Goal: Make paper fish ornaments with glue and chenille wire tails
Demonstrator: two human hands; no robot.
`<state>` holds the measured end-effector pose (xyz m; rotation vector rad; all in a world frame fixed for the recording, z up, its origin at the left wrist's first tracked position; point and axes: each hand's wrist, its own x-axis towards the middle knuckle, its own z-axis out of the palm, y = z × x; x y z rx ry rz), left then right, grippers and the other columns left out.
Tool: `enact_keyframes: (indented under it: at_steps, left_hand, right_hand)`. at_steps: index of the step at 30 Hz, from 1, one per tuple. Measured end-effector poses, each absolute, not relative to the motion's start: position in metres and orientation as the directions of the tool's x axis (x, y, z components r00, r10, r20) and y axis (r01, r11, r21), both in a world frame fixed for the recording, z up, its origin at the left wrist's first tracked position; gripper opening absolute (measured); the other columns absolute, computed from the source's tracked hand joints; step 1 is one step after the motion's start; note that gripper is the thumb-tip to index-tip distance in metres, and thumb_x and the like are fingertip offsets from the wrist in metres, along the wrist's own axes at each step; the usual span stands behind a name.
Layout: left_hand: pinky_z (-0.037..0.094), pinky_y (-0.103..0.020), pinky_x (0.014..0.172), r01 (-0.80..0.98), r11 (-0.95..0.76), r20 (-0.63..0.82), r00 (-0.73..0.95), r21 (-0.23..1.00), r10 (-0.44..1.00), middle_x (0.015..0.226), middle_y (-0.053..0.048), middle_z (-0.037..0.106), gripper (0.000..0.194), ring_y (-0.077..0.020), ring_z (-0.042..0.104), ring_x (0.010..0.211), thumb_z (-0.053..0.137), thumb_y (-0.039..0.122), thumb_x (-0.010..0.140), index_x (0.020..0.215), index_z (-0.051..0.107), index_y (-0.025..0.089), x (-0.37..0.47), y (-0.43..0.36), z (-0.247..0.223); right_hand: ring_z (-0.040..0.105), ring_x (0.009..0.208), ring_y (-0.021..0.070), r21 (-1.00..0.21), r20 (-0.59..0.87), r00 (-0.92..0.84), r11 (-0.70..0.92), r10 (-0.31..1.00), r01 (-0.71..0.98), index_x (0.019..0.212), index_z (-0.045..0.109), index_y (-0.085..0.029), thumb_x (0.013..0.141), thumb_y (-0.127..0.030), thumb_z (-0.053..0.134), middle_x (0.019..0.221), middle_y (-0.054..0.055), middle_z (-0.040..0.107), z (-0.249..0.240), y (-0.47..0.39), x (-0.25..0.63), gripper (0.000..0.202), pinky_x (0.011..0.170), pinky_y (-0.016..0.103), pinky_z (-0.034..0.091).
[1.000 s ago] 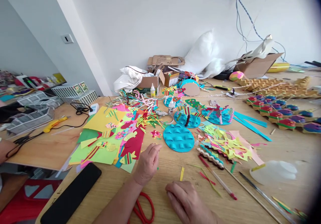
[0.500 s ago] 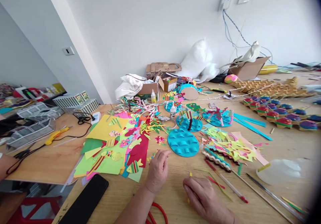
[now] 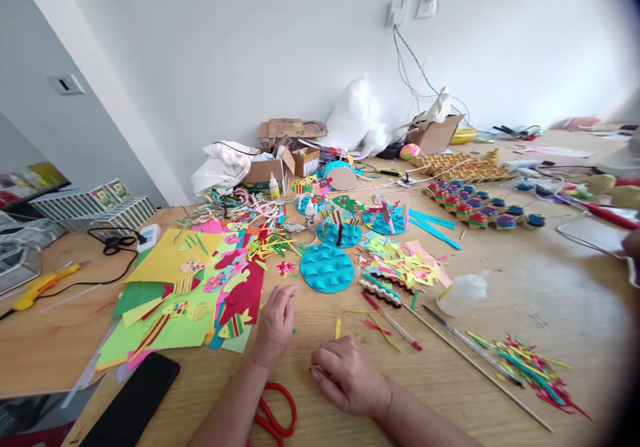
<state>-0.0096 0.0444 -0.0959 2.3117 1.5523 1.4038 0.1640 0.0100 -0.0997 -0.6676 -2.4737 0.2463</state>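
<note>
My left hand [image 3: 274, 323] rests above the wood with its fingers curled together, just below the blue paper disc [image 3: 327, 269]. Whatever it may hold is hidden. To its right, my right hand [image 3: 350, 377] is closed, knuckles up, and its fingertips are largely tucked out of sight. A short yellow paper strip [image 3: 338, 328] lies just beyond the right knuckles. Red-handled scissors [image 3: 275, 410] lie between my forearms, partly hidden by the left one. Striped paper fish [image 3: 235, 325] lie on colored sheets [image 3: 160, 323] left of my left hand.
A black phone [image 3: 133, 400] lies at the front left. Right of my hands are a red pen [image 3: 393, 321], a wooden stick [image 3: 475, 363], a translucent bottle [image 3: 463, 295] and a heap of paper strips [image 3: 540, 370]. Painted egg-carton pieces [image 3: 480, 207] stand farther back.
The view has swung right, showing the heap of strips and more table. The yellow strip by my right hand shows more fully. Both hands keep much the same closed pose.
</note>
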Motion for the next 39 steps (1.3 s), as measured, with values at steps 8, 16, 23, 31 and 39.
enact_keyframes:
  at_steps: [8,16,23,31,39]
  left_hand:
    - [0.05,-0.026,0.07,0.734,-0.51,0.665,0.108,0.448,0.739,0.083,-0.006,0.062,0.025,-0.0149,0.06,0.079,0.036,0.006,0.081,0.095,0.055,0.016,-0.01,0.044,-0.096]
    - [0.05,-0.026,0.07,0.728,-0.514,0.652,0.122,0.454,0.748,0.083,-0.006,0.06,0.027,-0.014,0.058,0.079,0.036,0.002,0.08,0.095,0.053,0.015,-0.01,0.046,-0.099]
    - [0.051,-0.027,0.07,0.725,-0.505,0.634,0.122,0.468,0.763,0.087,-0.007,0.059,0.031,-0.0147,0.058,0.082,0.034,0.0,0.079,0.098,0.052,0.015,-0.011,0.044,-0.099]
    - [0.05,-0.028,0.075,0.737,-0.511,0.661,0.117,0.443,0.741,0.088,-0.006,0.06,0.023,-0.0151,0.058,0.085,0.039,0.005,0.082,0.096,0.054,0.016,-0.01,0.044,-0.095]
    - [0.05,-0.023,0.066,0.708,-0.505,0.639,0.099,0.493,0.762,0.082,-0.004,0.064,0.019,-0.0124,0.061,0.073,0.044,0.013,0.084,0.099,0.055,0.018,-0.008,0.034,-0.071]
  right_hand:
    - [0.048,0.051,0.009,-0.291,0.434,-0.748,0.864,0.502,0.411,0.07,0.049,-0.018,0.083,-0.02,0.036,0.06,0.0,0.058,-0.098,0.006,0.157,0.018,0.05,0.024,0.028]
    - [0.049,0.05,0.0092,-0.305,0.456,-0.729,0.859,0.511,0.411,0.07,0.05,-0.018,0.085,-0.018,0.036,0.06,0.0,0.058,-0.097,0.006,0.159,0.02,0.051,0.024,0.029]
    - [0.049,0.052,0.0096,-0.329,0.467,-0.703,0.844,0.536,0.424,0.072,0.049,-0.018,0.086,-0.018,0.036,0.061,0.0,0.058,-0.091,0.007,0.163,0.019,0.052,0.023,0.029]
    - [0.054,0.059,0.0122,-0.378,0.392,-0.646,0.755,0.655,0.536,0.082,0.051,-0.019,0.088,-0.015,0.035,0.067,0.002,0.059,-0.061,0.001,0.195,0.016,0.054,0.023,0.035]
    - [0.063,0.063,0.0132,-0.42,0.374,-0.424,0.559,0.825,0.716,0.089,0.054,-0.022,0.086,-0.018,0.035,0.079,0.003,0.066,-0.076,0.006,0.247,0.02,0.053,0.022,0.044]
